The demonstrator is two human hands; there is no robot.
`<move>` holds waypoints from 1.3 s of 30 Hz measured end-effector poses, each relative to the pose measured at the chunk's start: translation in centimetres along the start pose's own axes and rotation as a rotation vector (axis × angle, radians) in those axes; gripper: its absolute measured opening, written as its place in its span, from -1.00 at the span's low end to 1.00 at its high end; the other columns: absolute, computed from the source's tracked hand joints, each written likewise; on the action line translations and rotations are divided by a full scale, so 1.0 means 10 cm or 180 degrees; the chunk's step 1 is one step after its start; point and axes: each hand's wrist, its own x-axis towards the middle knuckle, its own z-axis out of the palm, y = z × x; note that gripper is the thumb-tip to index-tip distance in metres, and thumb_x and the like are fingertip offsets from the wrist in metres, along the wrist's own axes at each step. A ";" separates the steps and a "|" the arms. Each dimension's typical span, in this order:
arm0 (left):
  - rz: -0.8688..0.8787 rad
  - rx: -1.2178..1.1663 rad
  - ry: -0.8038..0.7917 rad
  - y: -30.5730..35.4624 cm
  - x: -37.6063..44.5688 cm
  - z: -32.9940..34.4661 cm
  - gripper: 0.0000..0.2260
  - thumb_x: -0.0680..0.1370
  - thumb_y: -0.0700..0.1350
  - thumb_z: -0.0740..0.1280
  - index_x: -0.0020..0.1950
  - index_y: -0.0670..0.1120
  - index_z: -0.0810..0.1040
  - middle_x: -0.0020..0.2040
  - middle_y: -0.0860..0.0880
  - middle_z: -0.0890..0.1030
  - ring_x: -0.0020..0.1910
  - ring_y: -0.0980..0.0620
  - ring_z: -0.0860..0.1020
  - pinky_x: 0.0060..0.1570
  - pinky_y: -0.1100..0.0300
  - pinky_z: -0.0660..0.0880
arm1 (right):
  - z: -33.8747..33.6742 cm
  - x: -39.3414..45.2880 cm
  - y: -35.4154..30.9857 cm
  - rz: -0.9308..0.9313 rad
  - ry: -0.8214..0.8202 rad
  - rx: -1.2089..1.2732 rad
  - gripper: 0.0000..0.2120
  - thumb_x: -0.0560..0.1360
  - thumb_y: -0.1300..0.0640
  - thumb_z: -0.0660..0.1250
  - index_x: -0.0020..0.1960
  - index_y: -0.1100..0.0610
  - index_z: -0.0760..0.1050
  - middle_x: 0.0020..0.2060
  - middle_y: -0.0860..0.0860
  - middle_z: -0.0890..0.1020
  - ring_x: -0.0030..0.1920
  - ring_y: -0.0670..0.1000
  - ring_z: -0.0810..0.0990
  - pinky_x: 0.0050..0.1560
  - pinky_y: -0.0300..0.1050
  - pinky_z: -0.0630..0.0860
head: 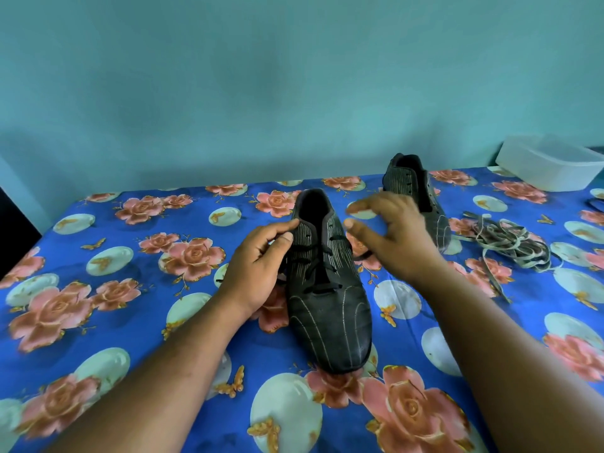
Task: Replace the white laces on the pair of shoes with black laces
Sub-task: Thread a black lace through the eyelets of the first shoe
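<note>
While the near shoe (327, 289) sat on the flowery blue cloth (108, 305) with its toe pointing at the person, the left hand (258, 263) lay against its left side, and the thumb and first finger were curled at the top edge by the eyelets. Whether they pinched the end of the black lace (322, 273) or only touched the shoe could not be told. That lace was already crossed through the lower holes, but the top holes looked empty, so the job on this shoe was probably not finished. If the left hand let go, the shoe could slide or tip on the soft cloth, and the lace end could slip back out of its hole. The right hand (389, 237) hung just above the shoe's right side with its fingers spread and held nothing. It might miss the loose lace end or skip a hole, and then the crosses would come out uneven. Behind it stood the second shoe (415, 188), and no lace could be seen in its holes. Further right lay the old white laces (510, 243) in a tangled pile, near enough to snag a sleeve or a hand. A white tub (549, 165) sat at the far right corner.
</note>
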 end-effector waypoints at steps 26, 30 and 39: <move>-0.0102 0.0268 -0.0031 0.01 -0.03 -0.03 -0.80 0.62 0.08 0.36 -0.11 0.01 0.61 -0.17 0.00 0.65 -0.12 -0.07 0.62 -0.02 -0.05 0.55 | -0.19 0.15 0.20 0.1148 0.1142 0.0855 -0.85 0.64 -0.04 0.28 -0.01 0.02 0.52 -0.13 0.01 0.59 -0.13 0.00 0.51 -0.05 -0.02 0.47; -0.0221 0.0131 -0.0121 0.05 -0.04 -0.04 -0.80 0.61 0.10 0.38 -0.09 0.00 0.62 -0.11 -0.09 0.66 -0.11 -0.18 0.65 -0.10 0.03 0.61 | -0.10 0.07 0.11 0.0263 0.0652 -0.0202 -0.69 0.56 -0.23 0.26 0.18 -0.09 0.55 0.21 -0.05 0.53 0.32 0.10 0.39 0.30 0.11 0.34; -0.0244 0.0297 -0.0201 0.03 -0.03 -0.08 -0.79 0.51 0.21 0.36 -0.08 0.09 0.61 -0.08 -0.02 0.67 -0.05 -0.15 0.66 0.08 -0.24 0.57 | 0.07 0.00 0.06 -0.0441 -0.0301 -0.0060 -0.76 0.52 -0.28 0.24 0.00 -0.17 0.54 0.05 -0.24 0.54 0.29 0.00 0.38 0.31 0.24 0.35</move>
